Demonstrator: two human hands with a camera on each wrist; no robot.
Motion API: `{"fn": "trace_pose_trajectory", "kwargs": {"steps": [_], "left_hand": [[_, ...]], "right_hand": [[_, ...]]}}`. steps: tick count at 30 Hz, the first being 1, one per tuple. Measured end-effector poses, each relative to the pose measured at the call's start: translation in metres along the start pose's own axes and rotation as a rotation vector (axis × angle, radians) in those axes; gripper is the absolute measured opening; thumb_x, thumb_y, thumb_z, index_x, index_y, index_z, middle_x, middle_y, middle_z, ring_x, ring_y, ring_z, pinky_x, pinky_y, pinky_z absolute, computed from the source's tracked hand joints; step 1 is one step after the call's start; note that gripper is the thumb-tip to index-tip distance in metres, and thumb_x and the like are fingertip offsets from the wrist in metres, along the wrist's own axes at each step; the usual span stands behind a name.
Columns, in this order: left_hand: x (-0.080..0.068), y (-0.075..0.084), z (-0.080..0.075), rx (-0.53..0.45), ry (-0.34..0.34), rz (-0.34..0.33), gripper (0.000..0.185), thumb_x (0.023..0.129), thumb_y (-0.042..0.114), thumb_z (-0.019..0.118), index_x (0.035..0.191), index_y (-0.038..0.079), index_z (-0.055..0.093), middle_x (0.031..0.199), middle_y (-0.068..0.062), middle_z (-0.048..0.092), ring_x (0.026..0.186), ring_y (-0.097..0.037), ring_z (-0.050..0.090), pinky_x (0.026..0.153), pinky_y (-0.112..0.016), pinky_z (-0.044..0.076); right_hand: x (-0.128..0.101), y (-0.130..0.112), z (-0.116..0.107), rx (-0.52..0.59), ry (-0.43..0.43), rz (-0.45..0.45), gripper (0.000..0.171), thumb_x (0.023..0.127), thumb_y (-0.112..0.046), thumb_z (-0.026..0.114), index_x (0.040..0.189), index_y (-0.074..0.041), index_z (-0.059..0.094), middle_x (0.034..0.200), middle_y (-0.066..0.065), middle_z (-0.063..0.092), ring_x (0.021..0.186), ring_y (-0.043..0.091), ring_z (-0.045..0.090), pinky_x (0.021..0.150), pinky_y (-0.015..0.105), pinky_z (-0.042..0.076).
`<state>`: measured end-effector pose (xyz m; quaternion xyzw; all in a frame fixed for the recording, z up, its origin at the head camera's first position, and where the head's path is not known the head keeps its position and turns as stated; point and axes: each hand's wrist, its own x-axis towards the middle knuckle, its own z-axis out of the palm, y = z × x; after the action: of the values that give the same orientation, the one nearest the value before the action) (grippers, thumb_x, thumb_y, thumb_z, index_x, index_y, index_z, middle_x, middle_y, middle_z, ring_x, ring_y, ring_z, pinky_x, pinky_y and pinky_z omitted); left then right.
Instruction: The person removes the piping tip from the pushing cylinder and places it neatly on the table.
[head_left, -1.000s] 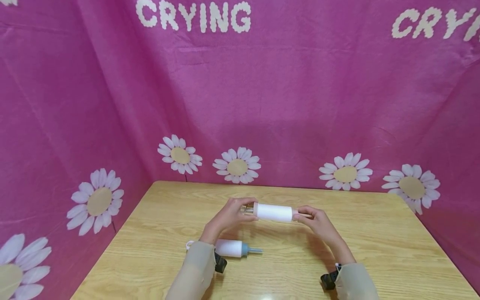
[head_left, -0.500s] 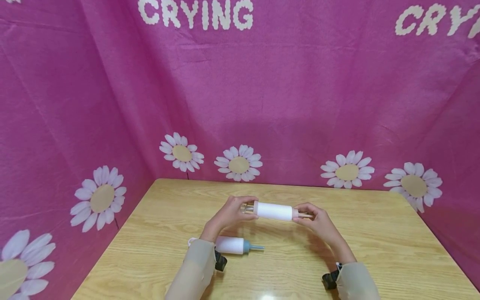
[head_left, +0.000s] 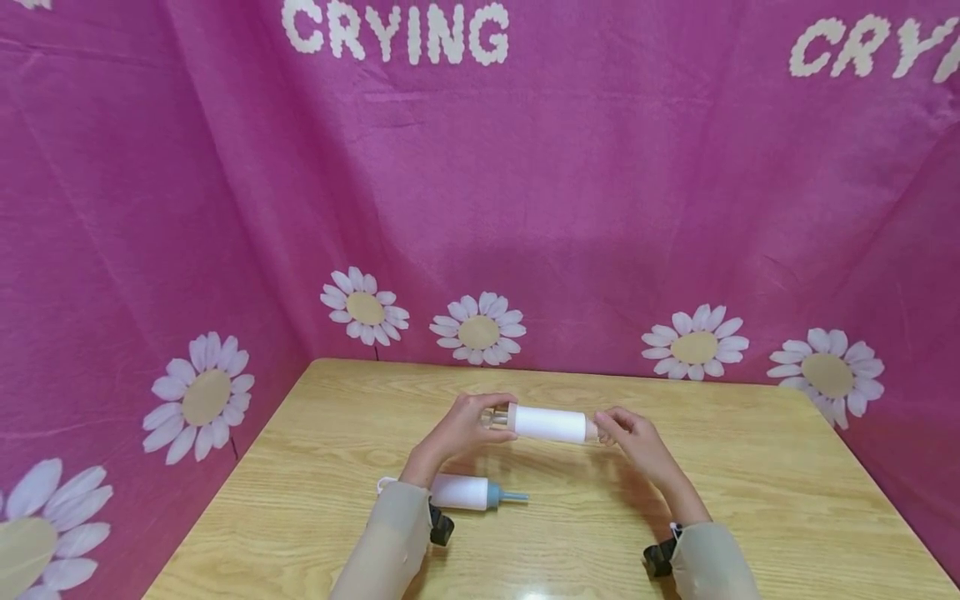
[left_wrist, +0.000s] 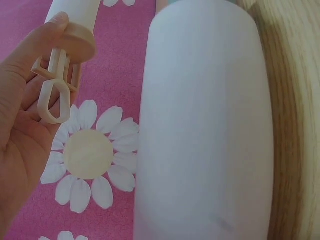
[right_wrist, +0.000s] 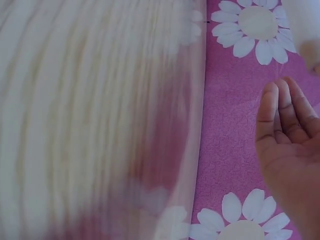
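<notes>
I hold a white cylinder (head_left: 549,424) level above the wooden table (head_left: 750,467). My left hand (head_left: 491,417) grips its left end, thumb and fingers pinching the beige loop handle (left_wrist: 54,95). My right hand (head_left: 609,425) touches the right end, and in the right wrist view its fingers (right_wrist: 285,110) lie straight with nothing in them, the cylinder's end (right_wrist: 307,25) just beyond. A second white cylinder (head_left: 459,492) with a blue cap and nozzle (head_left: 504,497) lies on the table under my left wrist and fills the left wrist view (left_wrist: 205,125).
Pink cloth printed with white daisies (head_left: 480,333) walls the table at the back and on both sides. The table's front edge runs near my sleeves (head_left: 390,542). Black wrist straps (head_left: 441,527) sit on both forearms.
My right hand has slid left along the pink tip at the cylinder's right end and now covers it. The left hand and the lying cylinder have stayed put.
</notes>
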<state>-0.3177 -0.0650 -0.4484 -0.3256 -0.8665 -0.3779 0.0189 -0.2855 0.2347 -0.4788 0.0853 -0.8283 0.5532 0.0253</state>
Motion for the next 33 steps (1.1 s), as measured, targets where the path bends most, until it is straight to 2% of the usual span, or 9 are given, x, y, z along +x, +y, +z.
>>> {"fn": "trace_pose_trajectory", "kwargs": {"steps": [4,9,13,16,19,21,28,33], "left_hand": [[-0.0014,0.0003,-0.0011,0.005,0.000,0.002,0.049,0.080,0.020,0.081,0.125,0.013,0.065,0.115,-0.005,0.072,0.098,-0.014,0.067,0.091,-0.031,0.055],[-0.0018,-0.0015,-0.0004,0.002,0.005,0.017,0.049,0.080,0.019,0.082,0.125,0.013,0.065,0.115,-0.004,0.072,0.099,-0.015,0.067,0.091,-0.031,0.056],[-0.0022,-0.0025,-0.0006,0.003,0.007,0.019,0.049,0.079,0.018,0.082,0.125,0.013,0.065,0.115,-0.005,0.072,0.100,-0.015,0.068,0.091,-0.032,0.056],[-0.0026,-0.0030,-0.0010,0.001,0.010,0.011,0.049,0.079,0.018,0.082,0.125,0.013,0.065,0.116,-0.005,0.072,0.102,-0.016,0.068,0.092,-0.034,0.056],[-0.0030,-0.0036,-0.0015,-0.007,0.014,0.004,0.049,0.080,0.018,0.081,0.126,0.013,0.065,0.117,-0.006,0.072,0.103,-0.018,0.068,0.093,-0.035,0.055],[-0.0034,-0.0037,-0.0019,-0.011,0.015,0.003,0.049,0.080,0.019,0.081,0.126,0.013,0.064,0.117,-0.006,0.072,0.104,-0.019,0.068,0.093,-0.036,0.055],[-0.0039,-0.0041,-0.0022,-0.015,0.015,0.006,0.049,0.080,0.017,0.081,0.126,0.013,0.064,0.118,-0.007,0.072,0.106,-0.020,0.068,0.094,-0.036,0.055],[-0.0045,-0.0050,-0.0019,-0.015,0.014,0.001,0.049,0.081,0.019,0.081,0.126,0.013,0.064,0.118,-0.007,0.071,0.106,-0.019,0.068,0.094,-0.036,0.055]], "right_hand": [[0.0008,-0.0004,0.0017,0.007,-0.035,0.028,0.045,0.103,-0.033,0.048,0.087,0.007,0.062,0.074,0.004,0.061,0.070,0.012,0.057,0.070,0.030,0.053],[-0.0003,0.0009,0.0022,0.005,-0.070,-0.001,0.045,0.102,-0.030,0.051,0.085,0.009,0.064,0.072,0.004,0.064,0.068,0.016,0.060,0.070,0.034,0.055],[-0.0009,0.0007,0.0011,-0.014,-0.073,-0.045,0.035,0.100,-0.027,0.055,0.092,0.005,0.067,0.076,0.006,0.066,0.071,0.013,0.060,0.070,0.032,0.054],[-0.0015,-0.0004,0.0005,-0.013,-0.075,-0.064,0.028,0.098,-0.025,0.060,0.103,0.002,0.068,0.091,0.012,0.069,0.079,0.007,0.063,0.074,0.028,0.056],[-0.0026,-0.0012,0.0004,0.008,-0.085,-0.080,0.029,0.095,-0.023,0.064,0.112,0.001,0.066,0.109,0.018,0.067,0.090,0.001,0.065,0.081,0.025,0.056],[-0.0034,-0.0007,0.0007,0.019,-0.081,-0.091,0.031,0.094,-0.021,0.066,0.115,0.001,0.065,0.115,0.021,0.066,0.093,-0.002,0.065,0.082,0.023,0.056],[-0.0053,0.0026,0.0022,-0.003,-0.036,-0.153,0.038,0.088,-0.016,0.073,0.121,-0.001,0.062,0.114,0.016,0.068,0.094,-0.004,0.064,0.078,0.020,0.056],[-0.0060,0.0034,0.0043,-0.049,0.009,-0.216,0.037,0.086,-0.015,0.075,0.120,-0.004,0.063,0.113,0.016,0.069,0.096,-0.007,0.061,0.083,0.020,0.055]]}}
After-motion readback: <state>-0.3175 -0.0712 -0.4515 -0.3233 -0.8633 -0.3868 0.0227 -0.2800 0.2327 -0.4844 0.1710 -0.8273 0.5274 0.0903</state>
